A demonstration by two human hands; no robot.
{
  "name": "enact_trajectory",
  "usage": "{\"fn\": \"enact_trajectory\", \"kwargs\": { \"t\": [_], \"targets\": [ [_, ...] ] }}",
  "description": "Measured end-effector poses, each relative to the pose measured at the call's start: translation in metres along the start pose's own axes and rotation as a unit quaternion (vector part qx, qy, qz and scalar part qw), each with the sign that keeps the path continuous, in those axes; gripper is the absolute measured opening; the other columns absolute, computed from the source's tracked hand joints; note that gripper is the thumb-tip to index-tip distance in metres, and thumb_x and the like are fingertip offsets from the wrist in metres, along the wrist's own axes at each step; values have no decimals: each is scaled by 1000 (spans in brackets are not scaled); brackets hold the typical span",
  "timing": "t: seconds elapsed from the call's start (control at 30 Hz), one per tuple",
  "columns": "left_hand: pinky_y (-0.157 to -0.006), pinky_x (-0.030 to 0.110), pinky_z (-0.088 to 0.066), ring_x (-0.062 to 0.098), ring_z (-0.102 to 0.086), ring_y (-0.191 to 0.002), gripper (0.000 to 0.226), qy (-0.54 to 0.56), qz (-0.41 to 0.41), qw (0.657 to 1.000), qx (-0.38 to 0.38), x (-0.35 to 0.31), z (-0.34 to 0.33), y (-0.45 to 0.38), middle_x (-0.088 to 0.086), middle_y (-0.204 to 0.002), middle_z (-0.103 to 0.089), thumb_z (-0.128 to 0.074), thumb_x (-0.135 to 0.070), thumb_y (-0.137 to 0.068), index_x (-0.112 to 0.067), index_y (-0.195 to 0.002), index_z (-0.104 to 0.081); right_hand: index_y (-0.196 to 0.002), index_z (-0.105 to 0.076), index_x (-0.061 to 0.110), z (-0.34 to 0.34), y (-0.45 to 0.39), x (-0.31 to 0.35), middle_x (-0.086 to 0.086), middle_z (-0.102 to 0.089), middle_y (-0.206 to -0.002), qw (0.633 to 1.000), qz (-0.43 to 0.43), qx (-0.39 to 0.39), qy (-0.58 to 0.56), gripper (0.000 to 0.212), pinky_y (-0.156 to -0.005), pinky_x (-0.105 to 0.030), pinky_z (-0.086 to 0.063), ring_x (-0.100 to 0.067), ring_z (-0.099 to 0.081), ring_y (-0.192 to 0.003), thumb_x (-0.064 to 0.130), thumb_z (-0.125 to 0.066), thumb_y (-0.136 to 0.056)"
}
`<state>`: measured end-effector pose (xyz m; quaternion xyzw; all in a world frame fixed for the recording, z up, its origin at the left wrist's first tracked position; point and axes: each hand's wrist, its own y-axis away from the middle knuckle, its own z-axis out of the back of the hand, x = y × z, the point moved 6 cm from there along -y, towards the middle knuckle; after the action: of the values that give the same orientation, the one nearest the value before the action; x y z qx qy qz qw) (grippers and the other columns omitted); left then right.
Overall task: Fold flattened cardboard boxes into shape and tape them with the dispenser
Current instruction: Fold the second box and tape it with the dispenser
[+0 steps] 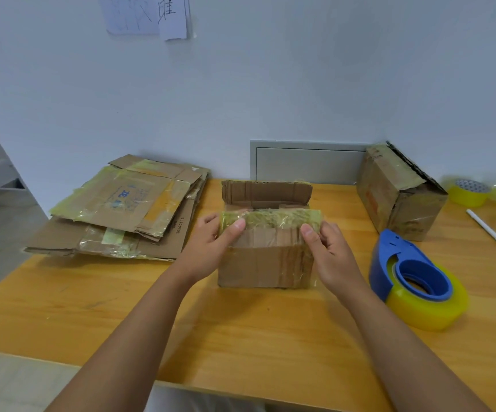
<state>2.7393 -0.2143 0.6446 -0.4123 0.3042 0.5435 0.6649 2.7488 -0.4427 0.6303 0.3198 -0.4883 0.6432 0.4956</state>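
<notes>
Your left hand [211, 242] and right hand [330, 248] gripped the near flap of the small brown cardboard box [266, 263], mid-table; pressing it flat before taping would have served best.

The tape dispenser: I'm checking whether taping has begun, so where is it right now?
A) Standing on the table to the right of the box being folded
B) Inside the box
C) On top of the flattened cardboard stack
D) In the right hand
A: the blue tape dispenser stands untouched on the table, right of the box, while both hands, left hand and right hand, hold the box's front flap.
</notes>
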Motion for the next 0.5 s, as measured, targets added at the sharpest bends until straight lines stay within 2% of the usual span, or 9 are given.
{"fn": "enact_trajectory", "kwargs": {
  "t": [0.03, 0.1, 0.17, 0.23, 0.3, 0.37, 0.4, 0.43, 0.5],
  "targets": [
    [-114, 39, -30, 7, -32, -134, 34, -7, 9, 1000, -2, 2, -1, 0, -20, -130, -48, -41, -63, -95, -51, -121, -58, -79, -48, 35, -1, 0, -1, 12, -45, -88, 1000, 1, 0, -3, 23, -69, -5, -38, 13, -47, -76, 38, -50, -101],
    [-112, 34, -32, 1, -34, -133, 48, 5, -10, 1000, -23, 2, -2, -1, -19, -140, -44, -43, -67, -94, -51, -139, -47, -86, -54, 33, 0, 0, -3, 10, -50, -92, 1000, 1, -3, -9, 18, -71, -9, -40, 9, -51, -83, 41, -49, -100],
    [-97, 18, -39, -9, -41, -123, 63, 38, -23, 996, -83, 1, 1, -2, -18, -144, -40, -52, -57, -95, -46, -152, -27, -114, -58, 30, 0, -1, -8, 9, -58, -110, 1000, -11, -1, -20, 23, -78, -18, -48, -1, -56, -101, 45, -51, -99],
    [-81, 12, -40, -6, -47, -116, 77, 56, -17, 989, -134, 4, 7, -5, -17, -142, -39, -62, -40, -95, -41, -156, -15, -141, -41, 29, 1, -4, -10, 12, -50, -126, 999, -35, -9, -22, 47, -78, -21, -49, -7, -53, -111, 41, -56, -98],
    [-79, 15, -41, -2, -49, -112, 91, 36, -13, 990, -133, 6, 11, -10, -15, -147, -32, -69, -31, -92, -41, -156, -6, -153, -23, 32, 3, -9, -10, 10, -42, -127, 999, -50, -11, -8, 67, -71, -17, -46, -7, -51, -106, 36, -60, -98],
    [-89, 19, -43, 5, -46, -122, 100, -20, -26, 994, -102, 1, 15, -18, -13, -156, -20, -73, -30, -89, -41, -156, 0, -156, -14, 34, 4, -15, -8, 7, -41, -126, 999, -49, -4, 14, 77, -69, -17, -42, -6, -52, -98, 33, -63, -97],
    [-102, 24, -39, 11, -38, -135, 102, -59, -34, 994, -81, -1, 17, -23, -14, -160, -13, -73, -30, -88, -41, -156, 2, -156, -12, 35, 4, -17, -8, 6, -41, -127, 999, -49, 0, 21, 79, -69, -17, -41, -4, -51, -97, 33, -63, -96],
    [-114, 30, -29, 14, -22, -146, 103, -99, -44, 993, -56, -5, 19, -28, -15, -163, -4, -73, -31, -88, -40, -156, 4, -157, -11, 35, 3, -19, -7, 6, -40, -127, 998, -51, 4, 23, 79, -69, -17, -41, -5, -51, -97, 32, -63, -97],
    [-119, 36, -13, 11, -4, -151, 104, -155, -53, 986, -13, -12, 20, -37, -17, -165, 3, -72, -32, -87, -37, -157, 4, -157, -10, 36, 2, -21, -9, 5, -39, -129, 998, -54, 9, 22, 80, -71, -17, -40, -9, -51, -102, 30, -63, -97]
  ]
}}
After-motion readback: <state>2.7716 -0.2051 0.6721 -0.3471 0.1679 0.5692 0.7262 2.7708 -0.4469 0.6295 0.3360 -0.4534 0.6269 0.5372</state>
